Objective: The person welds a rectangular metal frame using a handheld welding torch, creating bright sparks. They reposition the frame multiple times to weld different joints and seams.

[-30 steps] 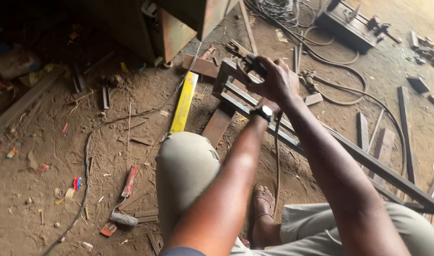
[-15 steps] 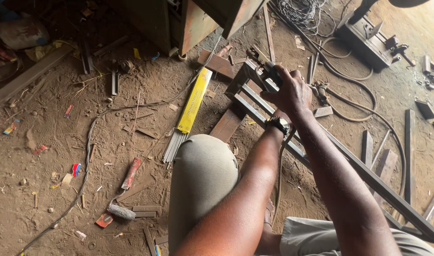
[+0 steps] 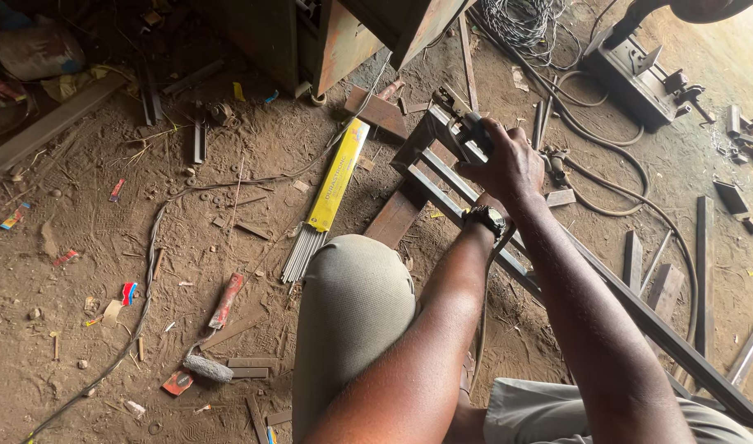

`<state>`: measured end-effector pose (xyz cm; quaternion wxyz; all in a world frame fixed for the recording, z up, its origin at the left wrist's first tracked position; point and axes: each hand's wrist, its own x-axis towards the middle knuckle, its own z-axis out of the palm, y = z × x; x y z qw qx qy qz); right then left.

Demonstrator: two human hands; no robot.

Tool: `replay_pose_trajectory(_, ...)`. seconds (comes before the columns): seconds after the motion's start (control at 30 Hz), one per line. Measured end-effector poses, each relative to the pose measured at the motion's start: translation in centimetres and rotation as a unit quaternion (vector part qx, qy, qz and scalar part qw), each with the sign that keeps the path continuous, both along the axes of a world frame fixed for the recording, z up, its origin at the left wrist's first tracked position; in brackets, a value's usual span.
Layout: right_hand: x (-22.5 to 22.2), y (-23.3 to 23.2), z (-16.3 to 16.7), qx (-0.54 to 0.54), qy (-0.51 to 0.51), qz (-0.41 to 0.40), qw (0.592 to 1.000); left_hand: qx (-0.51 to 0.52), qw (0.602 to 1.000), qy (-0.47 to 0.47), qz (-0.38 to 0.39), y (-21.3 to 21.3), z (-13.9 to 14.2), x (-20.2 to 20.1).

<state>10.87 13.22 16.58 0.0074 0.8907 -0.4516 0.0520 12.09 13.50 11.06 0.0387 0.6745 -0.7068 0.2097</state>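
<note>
My right hand [image 3: 508,164] is shut on a dark welding electrode holder [image 3: 468,130], held at the far corner of a steel angle-iron frame [image 3: 442,193] that lies on the dirt floor. The holder's cable [image 3: 483,321] hangs down between my arms. My left arm reaches to the same spot. Its wrist with a black watch [image 3: 485,220] shows, but the left hand itself is hidden under my right wrist. My bent knee [image 3: 352,288] is just below. A yellow box of welding rods [image 3: 337,177] lies left of the frame, with bare rods sticking out.
A rusty metal cabinet [image 3: 352,33] stands at the back. A wire coil [image 3: 524,20] and a bench machine [image 3: 639,74] sit at the far right. Cables [image 3: 631,177], flat steel offcuts [image 3: 705,247], a red-handled tool [image 3: 227,300] and scraps litter the floor.
My view has drifted a little, so the frame sits lower and nearer. Both arms stay at the frame's corner, and the right hand keeps its grip on the holder.
</note>
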Motion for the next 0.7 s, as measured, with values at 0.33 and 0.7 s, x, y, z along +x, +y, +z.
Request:
replay_pose_trajectory(0.33,0.0,0.0,0.1,0.006,-0.018,0.014,1.0,0.009,1.0,0.006,-0.009,0.6,0.5,0.2)
replay_pose_trajectory(0.7,0.0,0.1,0.1,0.014,-0.014,0.013,1.0,0.025,0.999,0.006,-0.024,1.2,0.8,0.2)
